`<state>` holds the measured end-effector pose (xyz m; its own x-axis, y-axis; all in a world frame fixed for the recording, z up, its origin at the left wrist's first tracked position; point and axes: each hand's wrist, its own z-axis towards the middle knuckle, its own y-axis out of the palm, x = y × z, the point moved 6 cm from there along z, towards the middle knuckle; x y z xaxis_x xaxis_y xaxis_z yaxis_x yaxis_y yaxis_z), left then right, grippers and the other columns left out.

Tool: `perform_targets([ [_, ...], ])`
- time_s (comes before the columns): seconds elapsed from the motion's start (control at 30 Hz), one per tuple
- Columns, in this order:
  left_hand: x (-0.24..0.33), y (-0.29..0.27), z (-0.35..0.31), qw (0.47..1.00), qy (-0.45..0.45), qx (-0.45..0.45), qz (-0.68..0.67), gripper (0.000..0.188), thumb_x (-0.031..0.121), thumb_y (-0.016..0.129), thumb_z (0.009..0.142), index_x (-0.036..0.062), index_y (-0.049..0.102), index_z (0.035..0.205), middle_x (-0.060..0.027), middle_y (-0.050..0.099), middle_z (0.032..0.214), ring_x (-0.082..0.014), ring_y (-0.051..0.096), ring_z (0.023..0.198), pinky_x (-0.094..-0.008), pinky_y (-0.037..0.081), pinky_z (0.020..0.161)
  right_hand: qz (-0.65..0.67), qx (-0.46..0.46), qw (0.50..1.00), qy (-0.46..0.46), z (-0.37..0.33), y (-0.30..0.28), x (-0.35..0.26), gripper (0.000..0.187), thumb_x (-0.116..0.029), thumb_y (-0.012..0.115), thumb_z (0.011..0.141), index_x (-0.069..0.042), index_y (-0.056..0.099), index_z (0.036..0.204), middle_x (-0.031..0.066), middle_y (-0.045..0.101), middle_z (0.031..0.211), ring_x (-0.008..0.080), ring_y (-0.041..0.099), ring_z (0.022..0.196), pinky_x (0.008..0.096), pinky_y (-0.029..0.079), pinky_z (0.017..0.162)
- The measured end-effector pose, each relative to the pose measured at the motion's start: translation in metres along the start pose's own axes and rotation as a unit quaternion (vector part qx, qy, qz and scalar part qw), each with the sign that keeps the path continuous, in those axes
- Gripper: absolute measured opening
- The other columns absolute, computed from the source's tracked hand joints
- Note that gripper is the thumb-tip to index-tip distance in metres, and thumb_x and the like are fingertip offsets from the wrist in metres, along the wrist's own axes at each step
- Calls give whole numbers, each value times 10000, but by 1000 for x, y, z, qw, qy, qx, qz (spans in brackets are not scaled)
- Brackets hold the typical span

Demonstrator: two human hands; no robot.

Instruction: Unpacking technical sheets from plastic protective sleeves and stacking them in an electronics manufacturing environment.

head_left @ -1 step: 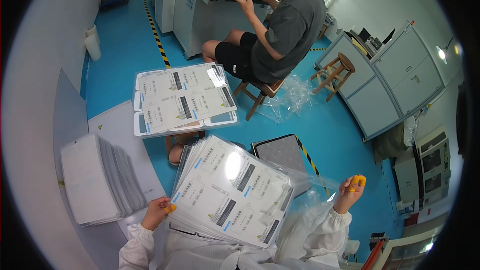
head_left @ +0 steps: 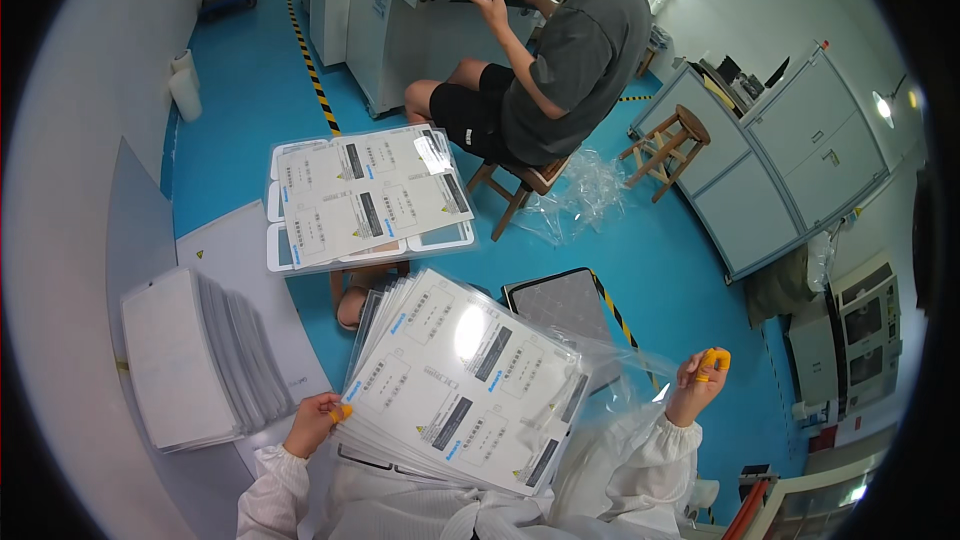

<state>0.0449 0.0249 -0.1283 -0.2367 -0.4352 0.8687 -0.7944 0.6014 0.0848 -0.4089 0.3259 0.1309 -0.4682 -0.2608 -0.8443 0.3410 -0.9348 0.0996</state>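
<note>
My left hand (head_left: 318, 420), with orange finger cots on, grips the lower left corner of a thick stack of glossy white printed sheets (head_left: 465, 385) that lies tilted across my lap. A clear plastic bag (head_left: 615, 380) covers the stack's right end and stretches out to the right. My right hand (head_left: 700, 380), also in orange finger cots, is raised to the right of the stack and pinches the bag's edge. Both my sleeves are white.
A second pile of printed sheets (head_left: 365, 195) rests ahead of me, and a fanned white pile (head_left: 190, 360) lies on the grey board at my left. A dark tray (head_left: 565, 305) sits on the blue floor. Another person (head_left: 560, 70) sits at a white machine (head_left: 400, 20), near a wooden stool (head_left: 675, 140) and grey cabinets (head_left: 790, 160).
</note>
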Motion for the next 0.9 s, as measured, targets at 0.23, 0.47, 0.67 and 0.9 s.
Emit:
perform_targets([
  [0.23, 6, 9, -25, 1000, -1, 14, -6, 32, 36, 580, 816, 29, 606, 798, 49, 552, 692, -18, 443, 585, -170, 345, 518, 2, -24, 1000, -8, -15, 5, -11, 297, -310, 560, 869, -70, 432, 988, 27, 469, 663, 53, 378, 456, 155, 277, 382],
  [0.47, 0, -1, -29, 995, -45, 11, 88, 233, 276, 603, 842, 66, 645, 748, 74, 457, 555, -21, 380, 501, -216, 289, 434, 18, -41, 999, 14, -14, 11, 9, 295, -299, 582, 859, -66, 455, 987, 26, 483, 682, 57, 408, 499, 151, 309, 408],
  [0.67, 32, 9, -11, 999, -3, -50, 6, 182, 186, 599, 848, 14, 631, 898, 43, 534, 685, -27, 441, 621, -173, 358, 564, 16, -67, 997, -31, -5, 20, -22, 176, -207, 532, 898, -53, 503, 977, 38, 499, 741, 71, 420, 589, 164, 318, 457],
  [0.9, 22, 6, -24, 999, -42, -11, 18, 150, 98, 588, 833, 5, 629, 944, 35, 556, 737, -36, 456, 653, -176, 366, 571, 35, -114, 992, -27, -23, 50, -8, 204, -199, 532, 898, -31, 500, 1009, 55, 507, 765, 86, 414, 592, 168, 294, 456],
])
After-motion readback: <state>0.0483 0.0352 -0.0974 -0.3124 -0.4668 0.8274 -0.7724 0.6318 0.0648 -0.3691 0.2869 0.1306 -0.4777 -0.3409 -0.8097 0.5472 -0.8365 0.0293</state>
